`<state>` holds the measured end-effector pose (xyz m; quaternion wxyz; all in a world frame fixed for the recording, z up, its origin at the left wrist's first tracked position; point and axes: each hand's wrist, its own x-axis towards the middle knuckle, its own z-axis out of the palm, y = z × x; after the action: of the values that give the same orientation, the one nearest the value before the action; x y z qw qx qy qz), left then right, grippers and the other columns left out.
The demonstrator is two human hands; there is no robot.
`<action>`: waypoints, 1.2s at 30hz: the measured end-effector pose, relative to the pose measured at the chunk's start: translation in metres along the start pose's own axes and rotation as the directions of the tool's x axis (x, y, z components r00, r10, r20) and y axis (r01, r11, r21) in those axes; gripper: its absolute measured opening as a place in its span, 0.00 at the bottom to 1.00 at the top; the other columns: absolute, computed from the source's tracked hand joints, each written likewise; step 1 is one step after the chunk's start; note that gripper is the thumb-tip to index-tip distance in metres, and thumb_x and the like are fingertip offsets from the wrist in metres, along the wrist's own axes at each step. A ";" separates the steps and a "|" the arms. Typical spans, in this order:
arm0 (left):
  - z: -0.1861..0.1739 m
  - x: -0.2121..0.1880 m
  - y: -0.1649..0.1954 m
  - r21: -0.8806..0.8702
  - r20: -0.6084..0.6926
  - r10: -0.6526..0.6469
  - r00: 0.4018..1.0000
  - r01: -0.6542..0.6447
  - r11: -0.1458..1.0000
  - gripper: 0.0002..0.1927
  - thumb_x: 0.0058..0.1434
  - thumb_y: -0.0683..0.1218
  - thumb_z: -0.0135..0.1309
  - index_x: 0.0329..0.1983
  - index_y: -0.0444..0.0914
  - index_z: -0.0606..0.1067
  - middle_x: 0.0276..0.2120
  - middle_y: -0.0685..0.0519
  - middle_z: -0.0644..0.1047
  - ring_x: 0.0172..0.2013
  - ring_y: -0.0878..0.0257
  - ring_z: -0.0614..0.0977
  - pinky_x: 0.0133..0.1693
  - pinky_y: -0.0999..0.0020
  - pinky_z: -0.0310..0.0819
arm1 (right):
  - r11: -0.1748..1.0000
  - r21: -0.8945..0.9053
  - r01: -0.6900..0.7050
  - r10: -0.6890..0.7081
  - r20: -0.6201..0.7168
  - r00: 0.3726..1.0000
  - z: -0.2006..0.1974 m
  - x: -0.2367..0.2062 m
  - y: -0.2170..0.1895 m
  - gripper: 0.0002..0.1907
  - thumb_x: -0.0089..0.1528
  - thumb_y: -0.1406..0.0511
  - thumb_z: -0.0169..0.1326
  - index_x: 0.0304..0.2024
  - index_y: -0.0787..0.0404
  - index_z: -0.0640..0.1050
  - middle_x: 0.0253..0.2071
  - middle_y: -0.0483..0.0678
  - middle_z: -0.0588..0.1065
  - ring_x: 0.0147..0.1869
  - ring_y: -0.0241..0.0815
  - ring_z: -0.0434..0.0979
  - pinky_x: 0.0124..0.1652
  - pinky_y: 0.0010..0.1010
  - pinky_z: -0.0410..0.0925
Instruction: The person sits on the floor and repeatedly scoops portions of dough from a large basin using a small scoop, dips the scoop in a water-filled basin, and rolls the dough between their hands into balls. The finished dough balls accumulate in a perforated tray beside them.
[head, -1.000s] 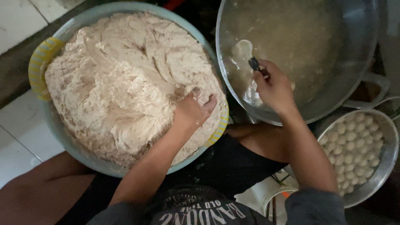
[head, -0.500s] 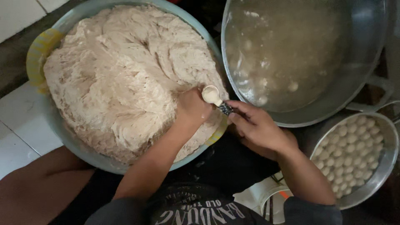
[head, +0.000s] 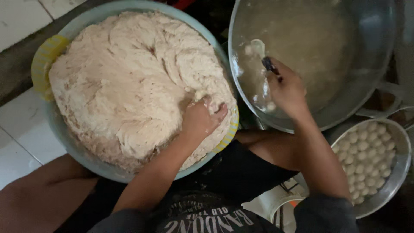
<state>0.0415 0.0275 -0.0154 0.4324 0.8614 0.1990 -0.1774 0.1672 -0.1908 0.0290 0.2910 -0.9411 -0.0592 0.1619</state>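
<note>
The left hand (head: 200, 118) is pushed into a big heap of pale dough (head: 133, 82) in a blue tub (head: 64, 142). Its fingers are curled shut around a lump of that dough. The right hand (head: 286, 88) is over the big metal pan (head: 371, 86) of cloudy water. It is closed on the dark handle of a spoon (head: 263, 54), and the spoon's bowl dips at the water.

How far along is it? A few pale balls (head: 269, 105) float in the pan near the right hand. A smaller metal bowl (head: 399, 172) to the right is nearly full of round white balls (head: 366, 157), so lots look made. But the tub is heaped high with dough, so I think most of the work is left.

Some things are hard to see. The left fingertips are sunk in the dough, so I cannot tell how big the lump is. I cannot tell if the spoon holds a ball or is bare. The water is murky, so more balls may lie under it. The pan and the small bowl are cut off at the edges. A white cup (head: 282, 207) by the knee is half hidden.
</note>
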 end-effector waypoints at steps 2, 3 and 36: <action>0.008 0.004 -0.009 -0.057 -0.037 -0.003 0.999 0.001 0.998 0.33 0.57 0.69 0.52 0.49 0.37 0.80 0.38 0.35 0.82 0.42 0.40 0.84 0.48 0.52 0.79 | 0.996 0.083 -0.026 0.021 0.063 0.998 -0.001 -0.024 -0.007 0.21 0.69 0.65 0.53 0.65 0.58 0.76 0.40 0.53 0.79 0.38 0.44 0.80 0.41 0.34 0.72; 0.012 0.007 -0.013 -0.013 -0.085 0.040 0.996 -0.041 0.999 0.35 0.57 0.68 0.56 0.50 0.34 0.78 0.35 0.34 0.82 0.39 0.39 0.84 0.45 0.50 0.78 | 0.975 0.195 -0.101 0.072 0.152 0.986 -0.001 -0.039 -0.011 0.22 0.68 0.64 0.53 0.65 0.58 0.75 0.41 0.53 0.80 0.37 0.45 0.80 0.39 0.34 0.72; -0.025 -0.031 -0.006 0.350 0.090 0.068 0.994 -0.095 0.932 0.55 0.52 0.76 0.51 0.65 0.27 0.65 0.46 0.34 0.79 0.49 0.42 0.81 0.56 0.51 0.68 | 0.941 -0.338 -0.019 -0.088 -0.299 0.950 -0.021 -0.012 0.020 0.15 0.63 0.65 0.57 0.52 0.61 0.76 0.46 0.62 0.78 0.47 0.66 0.78 0.42 0.54 0.69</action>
<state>0.0156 0.0455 0.0093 0.2845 0.9252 0.1113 -0.2250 0.1636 -0.2208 0.0369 0.1342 -0.9893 -0.0565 -0.0053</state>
